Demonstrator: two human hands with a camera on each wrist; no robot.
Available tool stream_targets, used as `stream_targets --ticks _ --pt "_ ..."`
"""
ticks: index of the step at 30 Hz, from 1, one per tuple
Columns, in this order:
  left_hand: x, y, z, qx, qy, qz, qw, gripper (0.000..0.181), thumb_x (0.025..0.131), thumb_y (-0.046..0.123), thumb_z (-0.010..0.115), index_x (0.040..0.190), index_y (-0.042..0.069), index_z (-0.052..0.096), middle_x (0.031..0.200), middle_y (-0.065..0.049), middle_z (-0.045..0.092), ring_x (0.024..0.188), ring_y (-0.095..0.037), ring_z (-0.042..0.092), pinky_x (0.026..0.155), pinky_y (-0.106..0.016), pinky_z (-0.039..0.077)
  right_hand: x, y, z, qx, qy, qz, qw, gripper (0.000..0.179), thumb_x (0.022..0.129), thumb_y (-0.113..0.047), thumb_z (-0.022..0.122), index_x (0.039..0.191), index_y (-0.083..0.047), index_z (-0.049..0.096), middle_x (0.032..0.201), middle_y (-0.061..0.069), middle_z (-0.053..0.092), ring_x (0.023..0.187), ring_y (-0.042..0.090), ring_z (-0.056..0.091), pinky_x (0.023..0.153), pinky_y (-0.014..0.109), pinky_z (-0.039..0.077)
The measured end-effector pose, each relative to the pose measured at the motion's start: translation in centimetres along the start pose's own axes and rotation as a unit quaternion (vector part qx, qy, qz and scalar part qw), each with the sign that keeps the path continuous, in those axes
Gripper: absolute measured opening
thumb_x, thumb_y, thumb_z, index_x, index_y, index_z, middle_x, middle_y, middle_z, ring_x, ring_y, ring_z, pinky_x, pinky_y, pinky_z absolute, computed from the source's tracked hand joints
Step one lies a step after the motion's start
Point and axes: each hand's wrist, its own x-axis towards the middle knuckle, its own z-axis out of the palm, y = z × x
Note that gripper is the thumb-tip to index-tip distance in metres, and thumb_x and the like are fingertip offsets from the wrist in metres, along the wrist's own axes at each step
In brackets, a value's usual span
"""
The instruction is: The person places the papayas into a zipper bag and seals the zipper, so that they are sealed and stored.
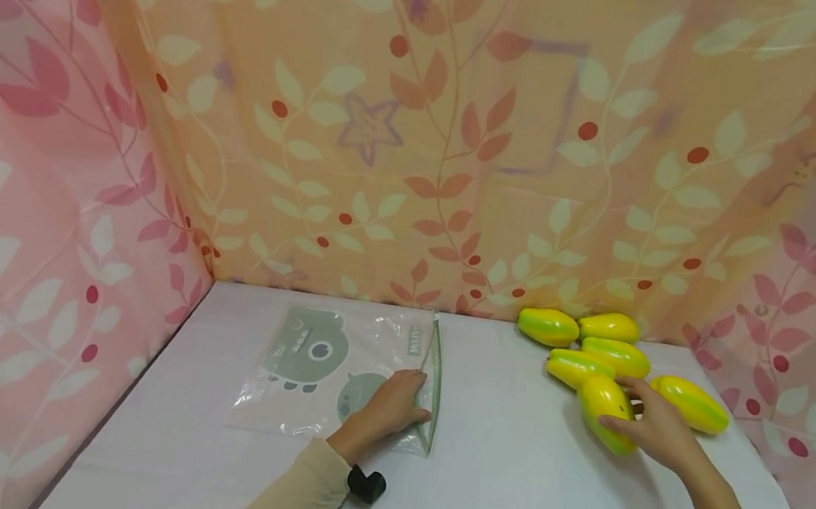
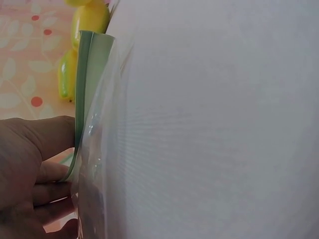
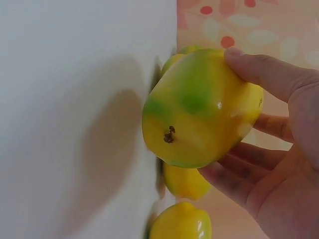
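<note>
A clear zip bag (image 1: pixel 302 409) with grey-green cartoon prints lies flat on the white table, its green-edged mouth facing right. My left hand (image 1: pixel 392 406) pinches the bag at that mouth; in the left wrist view the green strip (image 2: pixel 82 74) runs between the thumb and the fingers. The mouth gapes slightly. My right hand (image 1: pixel 659 426) grips a yellow-green papaya (image 1: pixel 604 412), thumb on one side and fingers on the other. In the right wrist view this papaya (image 3: pixel 199 109) is raised off the table and casts a shadow beside it.
Several more papayas lie at the back right, among them one at the back (image 1: pixel 548 327) and one farthest right (image 1: pixel 691 404). The white table (image 1: pixel 502 497) meets patterned curtains (image 1: pixel 451 126) behind and on both sides.
</note>
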Motion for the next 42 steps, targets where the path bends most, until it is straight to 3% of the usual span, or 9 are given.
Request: stream_targets --ticks 16,26,37,42 --pt "-0.1 -0.2 0.2 -0.002 -0.003 -0.001 1.0 0.066 0.08 0.028 0.08 0.132 -0.003 0.054 0.137 -0.018 0.056 0.13 -0.032 0.05 0.109 -0.042 0.04 1.7 -2.1 1.8 0.025 0.0 -0.024 0.9994 0.086 0.081 -0.048 0.074 0.14 0.005 0.039 0.133 0.033 0.048 0.108 0.045 0.054 0.082 0.048 0.057" --pt "-0.4 -0.2 0.4 0.001 0.005 0.009 0.9999 0.067 0.079 0.027 0.08 0.132 -0.003 0.054 0.136 -0.018 0.057 0.129 -0.032 0.051 0.109 -0.042 0.041 2.5 -2.7 3.2 0.048 -0.004 -0.039 0.9981 0.081 0.083 -0.044 0.073 0.142 0.002 0.04 0.135 0.032 0.048 0.111 0.044 0.055 0.091 0.054 0.052" --pt "-0.2 0.1 0.5 -0.056 0.025 -0.023 0.9978 0.099 0.073 0.023 0.085 0.15 0.002 0.026 0.133 -0.023 0.056 0.122 -0.034 0.056 0.101 -0.045 0.047 3.6 -3.8 4.0 0.081 -0.018 -0.031 0.9961 0.082 0.083 -0.046 0.073 0.144 -0.003 0.038 0.14 0.03 0.045 0.118 0.044 0.051 0.096 0.056 0.049" --pt "0.1 0.0 0.4 -0.063 0.038 -0.032 0.9968 0.095 0.074 0.023 0.084 0.148 -0.002 0.029 0.129 -0.026 0.058 0.119 -0.036 0.058 0.1 -0.046 0.048 4.0 -4.1 4.3 0.081 -0.016 -0.036 0.9959 0.081 0.083 -0.045 0.073 0.144 -0.003 0.038 0.14 0.03 0.045 0.117 0.043 0.051 0.096 0.056 0.049"
